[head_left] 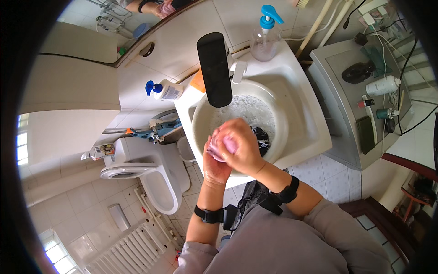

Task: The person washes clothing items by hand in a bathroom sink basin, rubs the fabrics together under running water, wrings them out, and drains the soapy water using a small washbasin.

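Note:
A small pink cloth (226, 147) is squeezed between my two hands, above the near part of a round white basin (284, 130). My left hand (213, 165) cups it from the left and below, fingers curled round it. Pressed over it from the right is my right hand (244, 148), its fingers bent and slightly blurred. Both hands hide most of the cloth. Sudsy water (246, 107) fills the basin, and a dark cloth with white markings (261, 139) lies in it beside my right hand.
The basin stands in a white sink (305, 114). A long black flat object (214, 68) overhangs its far side next to a white spout (238, 71). Pump bottles (264, 43) (169, 90) stand at the sink's back and left. A washing machine (335, 68) is right, a toilet (162, 189) left.

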`<action>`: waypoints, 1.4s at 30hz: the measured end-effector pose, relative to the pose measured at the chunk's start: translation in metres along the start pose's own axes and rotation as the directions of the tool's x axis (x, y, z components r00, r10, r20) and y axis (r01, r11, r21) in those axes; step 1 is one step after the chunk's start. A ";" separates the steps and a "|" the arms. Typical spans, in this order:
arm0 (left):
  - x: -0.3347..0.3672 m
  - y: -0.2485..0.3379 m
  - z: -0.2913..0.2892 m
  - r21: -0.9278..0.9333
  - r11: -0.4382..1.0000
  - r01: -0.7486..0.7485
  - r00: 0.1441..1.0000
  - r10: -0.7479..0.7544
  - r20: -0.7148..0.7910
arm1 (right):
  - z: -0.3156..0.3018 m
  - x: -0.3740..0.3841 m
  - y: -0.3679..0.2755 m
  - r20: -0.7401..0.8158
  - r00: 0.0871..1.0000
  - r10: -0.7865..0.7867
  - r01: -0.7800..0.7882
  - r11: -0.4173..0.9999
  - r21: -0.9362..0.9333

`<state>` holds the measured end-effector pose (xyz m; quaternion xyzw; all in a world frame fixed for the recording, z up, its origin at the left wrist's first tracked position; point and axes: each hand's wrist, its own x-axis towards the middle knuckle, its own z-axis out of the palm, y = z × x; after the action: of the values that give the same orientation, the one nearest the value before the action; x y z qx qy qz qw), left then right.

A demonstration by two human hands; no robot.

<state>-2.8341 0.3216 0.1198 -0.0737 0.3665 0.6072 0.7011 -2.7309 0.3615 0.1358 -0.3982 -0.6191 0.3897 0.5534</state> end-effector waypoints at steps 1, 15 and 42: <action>0.001 0.003 -0.001 0.042 0.996 0.080 0.997 -0.079 -0.026 | -0.001 0.002 -0.006 0.080 0.990 -0.113 0.120 0.988 -0.096; 0.050 0.049 0.036 0.841 0.497 0.213 0.804 -0.578 0.138 | -0.008 0.003 0.014 0.497 0.609 -0.619 0.728 0.685 -0.040; -0.023 0.081 0.091 0.625 0.776 -0.085 0.914 -0.189 0.360 | -0.056 0.085 -0.060 0.407 0.913 0.000 -0.060 0.989 0.135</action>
<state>-2.8682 0.3736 0.2265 0.2804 0.3931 0.4316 0.7619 -2.6843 0.4193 0.2278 -0.2771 -0.6844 0.5161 0.4340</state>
